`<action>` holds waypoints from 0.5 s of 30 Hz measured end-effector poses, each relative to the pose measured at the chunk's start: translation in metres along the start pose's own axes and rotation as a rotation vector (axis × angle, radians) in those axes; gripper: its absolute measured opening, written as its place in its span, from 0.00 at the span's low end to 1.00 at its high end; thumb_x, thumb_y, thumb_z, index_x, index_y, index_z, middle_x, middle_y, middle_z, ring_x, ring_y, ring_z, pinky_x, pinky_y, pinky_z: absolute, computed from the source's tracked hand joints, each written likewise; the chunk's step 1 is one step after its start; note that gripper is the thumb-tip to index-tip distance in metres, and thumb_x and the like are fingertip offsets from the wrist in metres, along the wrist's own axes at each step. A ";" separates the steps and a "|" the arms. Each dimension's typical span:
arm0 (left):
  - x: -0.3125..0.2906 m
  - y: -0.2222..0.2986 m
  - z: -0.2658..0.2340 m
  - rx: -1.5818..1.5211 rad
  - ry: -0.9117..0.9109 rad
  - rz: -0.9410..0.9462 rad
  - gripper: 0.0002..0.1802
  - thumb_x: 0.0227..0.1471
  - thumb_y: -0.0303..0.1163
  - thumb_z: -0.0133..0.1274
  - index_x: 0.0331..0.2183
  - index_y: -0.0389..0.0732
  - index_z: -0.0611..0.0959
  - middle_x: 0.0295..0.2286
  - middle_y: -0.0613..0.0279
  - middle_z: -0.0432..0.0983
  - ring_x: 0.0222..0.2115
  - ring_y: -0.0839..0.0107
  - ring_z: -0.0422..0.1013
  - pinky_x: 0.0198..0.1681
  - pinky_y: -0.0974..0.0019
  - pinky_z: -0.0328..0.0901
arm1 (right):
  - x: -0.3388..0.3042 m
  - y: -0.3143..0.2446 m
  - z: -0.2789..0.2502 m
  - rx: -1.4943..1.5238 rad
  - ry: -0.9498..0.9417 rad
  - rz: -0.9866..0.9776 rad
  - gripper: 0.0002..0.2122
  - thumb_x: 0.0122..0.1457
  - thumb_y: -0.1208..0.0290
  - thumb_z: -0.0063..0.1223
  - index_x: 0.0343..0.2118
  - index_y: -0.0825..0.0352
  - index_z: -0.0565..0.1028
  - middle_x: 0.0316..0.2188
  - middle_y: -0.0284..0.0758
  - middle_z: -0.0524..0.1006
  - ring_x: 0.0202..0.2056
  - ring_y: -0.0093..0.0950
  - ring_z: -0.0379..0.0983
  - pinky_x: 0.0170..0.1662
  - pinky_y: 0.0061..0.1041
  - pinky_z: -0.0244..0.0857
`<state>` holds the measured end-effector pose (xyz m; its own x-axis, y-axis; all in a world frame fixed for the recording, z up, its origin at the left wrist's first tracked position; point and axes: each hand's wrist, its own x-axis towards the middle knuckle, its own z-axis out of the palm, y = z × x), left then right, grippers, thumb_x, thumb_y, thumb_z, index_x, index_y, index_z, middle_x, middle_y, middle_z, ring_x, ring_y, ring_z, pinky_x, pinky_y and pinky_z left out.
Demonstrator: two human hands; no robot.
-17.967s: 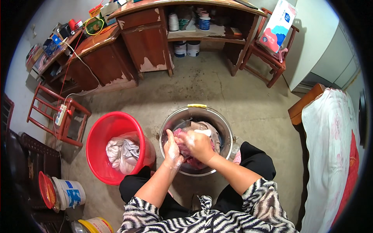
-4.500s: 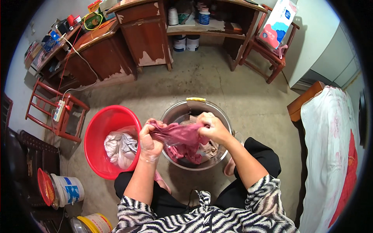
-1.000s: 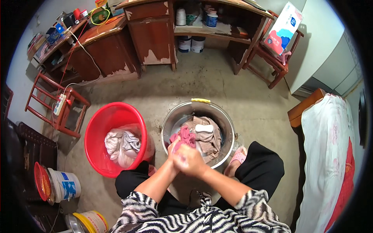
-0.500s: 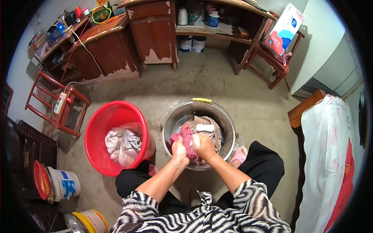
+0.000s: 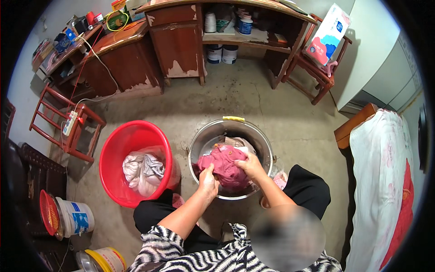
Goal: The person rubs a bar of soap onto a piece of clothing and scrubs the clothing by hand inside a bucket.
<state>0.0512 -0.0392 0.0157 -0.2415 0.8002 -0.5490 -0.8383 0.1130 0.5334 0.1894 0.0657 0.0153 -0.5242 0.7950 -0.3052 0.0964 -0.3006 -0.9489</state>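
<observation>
A dusky-pink garment with small buttons [image 5: 226,165] is bunched up inside the steel bucket [image 5: 192,149], which stands on the floor between my feet. My left hand [image 5: 209,182] grips its near left edge, thumb on top. At its right side my right hand [image 5: 252,166] pinches the cloth, fingers closed. The garment spreads between the two hands and covers much of what lies beneath. Behind it a beige striped cloth [image 5: 234,142] shows in the bucket, with a bit of white beside it that I cannot make out. A blurred patch hides my right sleeve.
To the left stands a red plastic tub [image 5: 107,181] holding whitish wet laundry [image 5: 144,170]. A yellow grip [image 5: 234,118] sits on the bucket's far handle. A red wooden chair [image 5: 74,129] with a power strip is farther left; a cloth-covered bed [image 5: 376,181] lies right.
The pink garment is spread wider and now covers the white bar-shaped thing that lay on the beige cloth. My right hand has moved right, and the white thing at its fingers no longer shows.
</observation>
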 end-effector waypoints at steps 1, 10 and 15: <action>0.000 -0.001 0.002 0.026 0.123 -0.064 0.26 0.58 0.45 0.34 0.52 0.38 0.63 0.50 0.55 0.64 0.51 0.59 0.60 0.54 0.50 0.53 | -0.003 -0.006 0.000 0.040 0.052 -0.036 0.20 0.43 0.79 0.51 0.44 0.68 0.68 0.33 0.37 0.74 0.34 0.26 0.71 0.40 0.23 0.64; 0.008 0.008 0.003 -0.287 -0.211 -0.286 0.29 0.53 0.56 0.38 0.44 0.42 0.72 0.40 0.56 0.72 0.40 0.64 0.70 0.45 0.58 0.64 | -0.055 -0.028 0.079 -0.403 -0.292 -0.506 0.15 0.42 0.76 0.43 0.36 0.68 0.73 0.32 0.42 0.75 0.37 0.34 0.72 0.45 0.27 0.63; 0.061 -0.028 -0.086 -0.325 -0.610 -0.054 0.17 0.54 0.44 0.42 0.40 0.43 0.74 0.37 0.59 0.71 0.38 0.63 0.68 0.40 0.55 0.64 | -0.047 -0.022 0.101 -0.742 -0.070 -0.705 0.08 0.48 0.68 0.48 0.24 0.68 0.71 0.25 0.42 0.74 0.27 0.41 0.71 0.30 0.35 0.65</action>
<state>0.0179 -0.0444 -0.0880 0.0429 0.9973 -0.0592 -0.9682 0.0561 0.2437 0.1260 -0.0183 0.0590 -0.7102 0.6251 0.3239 0.2337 0.6433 -0.7291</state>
